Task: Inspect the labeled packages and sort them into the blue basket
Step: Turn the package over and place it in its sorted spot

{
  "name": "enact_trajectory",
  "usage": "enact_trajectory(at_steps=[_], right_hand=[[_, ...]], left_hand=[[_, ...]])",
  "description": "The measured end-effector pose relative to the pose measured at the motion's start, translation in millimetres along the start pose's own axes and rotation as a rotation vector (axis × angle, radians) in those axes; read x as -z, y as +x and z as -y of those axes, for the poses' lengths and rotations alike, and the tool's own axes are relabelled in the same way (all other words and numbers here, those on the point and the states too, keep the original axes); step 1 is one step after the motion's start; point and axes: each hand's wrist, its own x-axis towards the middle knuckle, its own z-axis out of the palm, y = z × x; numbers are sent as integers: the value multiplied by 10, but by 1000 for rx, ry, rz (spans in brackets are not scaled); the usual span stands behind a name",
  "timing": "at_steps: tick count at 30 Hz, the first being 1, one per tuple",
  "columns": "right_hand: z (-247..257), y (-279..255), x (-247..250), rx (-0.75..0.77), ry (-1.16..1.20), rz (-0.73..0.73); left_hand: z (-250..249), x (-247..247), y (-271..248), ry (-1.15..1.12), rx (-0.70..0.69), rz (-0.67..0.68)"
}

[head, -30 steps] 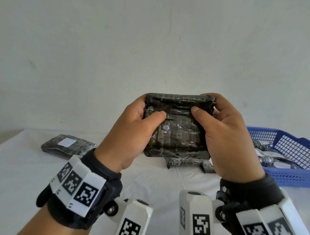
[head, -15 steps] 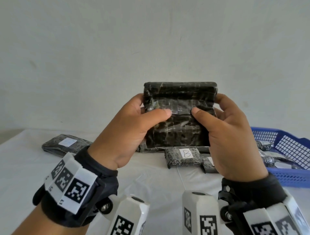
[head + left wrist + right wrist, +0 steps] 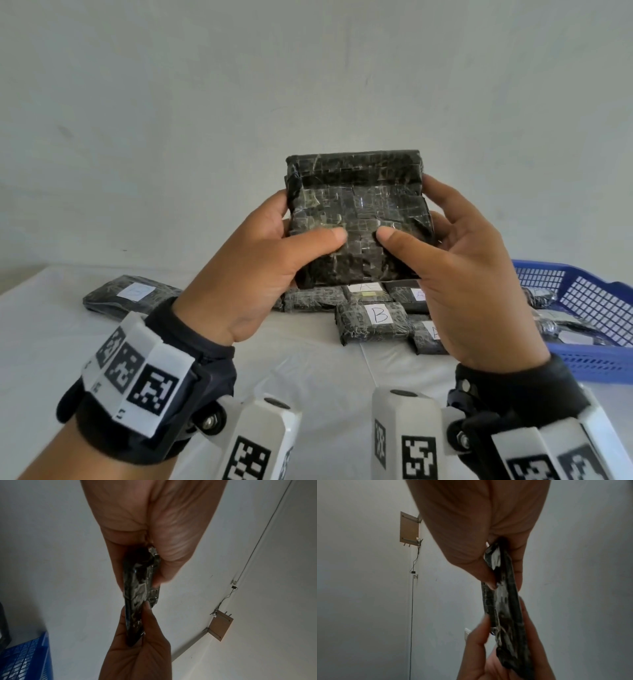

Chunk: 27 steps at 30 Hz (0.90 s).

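Both hands hold a flat black taped package (image 3: 356, 209) upright above the table, its near face showing no label. My left hand (image 3: 270, 253) grips its left edge, thumb on the front. My right hand (image 3: 459, 260) grips the right edge the same way. The wrist views show the package edge-on (image 3: 139, 595) (image 3: 503, 601) pinched between thumb and fingers. The blue basket (image 3: 596, 308) stands at the right and holds several black packages. Its corner (image 3: 25, 660) shows in the left wrist view.
On the white table (image 3: 308, 377) lie more black packages: one labelled B (image 3: 373, 322), several marked A behind and beside it (image 3: 366, 291), and a larger one at the far left (image 3: 130, 298). A plain wall rises behind.
The package has been raised and tipped from tilted toward me to upright. The thumbs have slid lower and closer together on its front, and the packages behind it have come into view.
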Motion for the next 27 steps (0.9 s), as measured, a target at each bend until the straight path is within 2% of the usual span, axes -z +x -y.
enact_trajectory(at_steps=[2, 8, 13, 16, 19, 22, 24, 27], right_hand=[[-2, 4, -5, 27, -36, -15], [4, 8, 36, 50, -62, 71], [13, 3, 72, -6, -20, 210], [-5, 22, 71, -26, 57, 167], [-43, 41, 73, -44, 75, 64], [-50, 27, 76, 41, -194, 32], [-51, -4, 17, 119, -394, 111], [-70, -47, -50, 178, -443, 245]], left_hand=[[20, -6, -8, 43, -8, -5], [8, 16, 1, 6, 29, -28], [-14, 57, 24, -27, 70, -68], [-22, 61, 25, -8, 97, -72], [16, 61, 15, 117, 143, -128], [52, 95, 43, 347, 160, -183], [27, 83, 45, 333, 202, -174], [-13, 62, 51, 242, 268, -156]])
